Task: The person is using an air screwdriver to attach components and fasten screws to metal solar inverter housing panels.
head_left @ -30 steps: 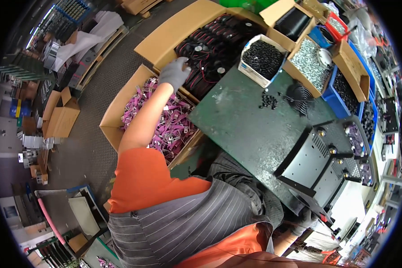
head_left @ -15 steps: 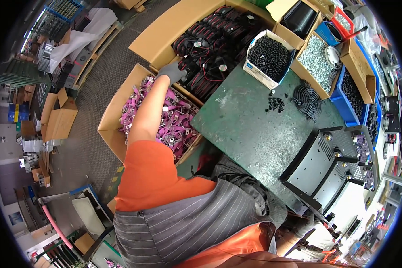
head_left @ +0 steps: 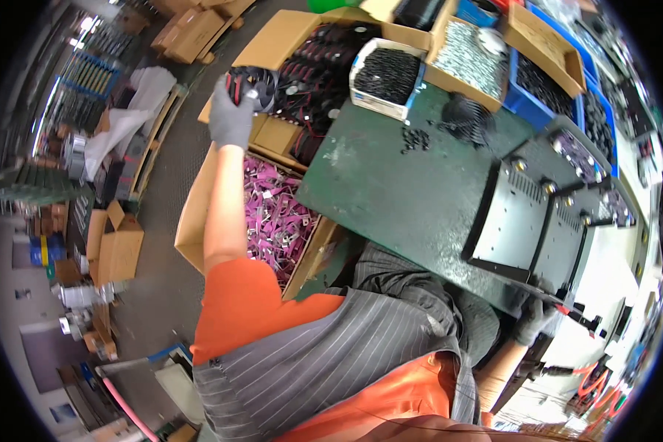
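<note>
My left hand (head_left: pixel 232 118), in a grey glove, is closed on a black cooling fan (head_left: pixel 258 87) with red and black wires. It holds the fan above the left edge of a cardboard box (head_left: pixel 280 37) packed with more black fans. Low at the table's right edge, my gloved right hand (head_left: pixel 535 322) has its fingers curled; what they hold, if anything, I cannot make out. Just above that hand, a black and silver metal chassis (head_left: pixel 519 221) stands on the green table (head_left: pixel 390 184).
Under my left forearm is a box of purple ribbon cables (head_left: pixel 276 214). At the table's far side stand a white box of black screws (head_left: pixel 387 77), a carton of silver screws (head_left: pixel 468 59) and blue bins (head_left: pixel 545 85). Wire fan guards (head_left: pixel 468 121) lie beside loose black screws (head_left: pixel 415 140).
My left hand has risen out of the fan box and moved left, now with a fan in it. My right hand has come up to the chassis's near edge. The view has shifted.
</note>
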The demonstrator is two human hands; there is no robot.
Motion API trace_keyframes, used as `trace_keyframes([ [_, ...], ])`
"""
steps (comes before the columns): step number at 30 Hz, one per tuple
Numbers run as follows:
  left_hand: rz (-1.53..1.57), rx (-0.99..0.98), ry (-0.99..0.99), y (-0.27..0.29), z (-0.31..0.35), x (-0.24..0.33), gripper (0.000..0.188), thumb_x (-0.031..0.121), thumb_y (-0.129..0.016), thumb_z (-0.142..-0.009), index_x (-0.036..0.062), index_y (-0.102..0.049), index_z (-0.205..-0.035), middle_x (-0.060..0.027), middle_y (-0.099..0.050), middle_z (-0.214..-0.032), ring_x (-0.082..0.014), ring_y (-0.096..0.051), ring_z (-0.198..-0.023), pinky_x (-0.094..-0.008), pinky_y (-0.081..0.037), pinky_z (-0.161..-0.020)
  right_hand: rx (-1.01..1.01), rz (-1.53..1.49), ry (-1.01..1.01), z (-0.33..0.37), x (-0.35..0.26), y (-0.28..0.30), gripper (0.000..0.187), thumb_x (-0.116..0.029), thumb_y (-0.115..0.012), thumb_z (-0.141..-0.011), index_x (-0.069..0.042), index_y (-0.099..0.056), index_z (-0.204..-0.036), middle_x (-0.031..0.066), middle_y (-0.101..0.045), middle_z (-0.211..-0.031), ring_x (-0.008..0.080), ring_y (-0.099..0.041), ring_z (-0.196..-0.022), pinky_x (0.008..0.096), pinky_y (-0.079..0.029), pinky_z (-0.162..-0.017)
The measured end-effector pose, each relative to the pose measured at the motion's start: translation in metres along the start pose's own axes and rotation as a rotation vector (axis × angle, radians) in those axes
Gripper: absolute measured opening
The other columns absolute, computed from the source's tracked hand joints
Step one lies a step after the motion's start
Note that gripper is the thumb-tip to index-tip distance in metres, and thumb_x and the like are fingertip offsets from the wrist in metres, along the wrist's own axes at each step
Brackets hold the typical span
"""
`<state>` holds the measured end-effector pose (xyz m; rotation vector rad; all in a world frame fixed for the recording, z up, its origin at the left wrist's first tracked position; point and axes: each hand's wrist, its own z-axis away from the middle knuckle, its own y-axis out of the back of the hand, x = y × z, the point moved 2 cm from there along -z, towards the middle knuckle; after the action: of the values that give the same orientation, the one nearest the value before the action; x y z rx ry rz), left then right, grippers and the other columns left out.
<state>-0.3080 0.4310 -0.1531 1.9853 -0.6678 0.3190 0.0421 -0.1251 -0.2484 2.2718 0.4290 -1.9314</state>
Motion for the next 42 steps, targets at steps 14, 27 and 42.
trace_keyframes([
  [14,0.663,-1.404,-0.909,-0.095,0.195,0.317,0.053,0.046,-0.055,-0.089,0.0052,-0.053,-0.124,-0.0169,-0.063,-0.107,-0.0243,-0.061,-0.096,-0.0333,-0.047,-0.084,0.215,0.232,0.078,0.062,-0.055,0.030,0.046,0.004,-0.053,-0.081,0.000,-0.047,-0.127,0.0106,-0.055,-0.120,0.0170,-0.055,-0.104,0.0288,-0.044,-0.088],
  [27,0.081,-0.872,-1.535,-0.106,0.250,0.439,0.036,0.041,-0.040,-0.092,0.0149,-0.065,-0.097,-0.0124,-0.065,-0.092,-0.0320,-0.061,-0.088,-0.0434,-0.048,-0.074,0.533,0.149,-0.168,0.151,-0.034,0.134,0.021,-0.006,-0.051,-0.083,0.002,-0.059,-0.101,0.0079,-0.061,-0.097,0.0129,-0.057,-0.085,0.0255,-0.045,-0.078],
  [42,0.468,-0.897,-1.538,-0.094,0.295,0.449,0.038,0.036,-0.052,-0.089,0.0155,-0.056,-0.121,-0.0161,-0.058,-0.112,-0.0328,-0.059,-0.097,-0.0406,-0.048,-0.081,0.779,0.556,0.118,0.132,-0.045,0.166,0.025,-0.011,-0.044,-0.091,0.002,-0.059,-0.105,0.0092,-0.063,-0.091,0.0158,-0.058,-0.081,0.0278,-0.047,-0.076],
])
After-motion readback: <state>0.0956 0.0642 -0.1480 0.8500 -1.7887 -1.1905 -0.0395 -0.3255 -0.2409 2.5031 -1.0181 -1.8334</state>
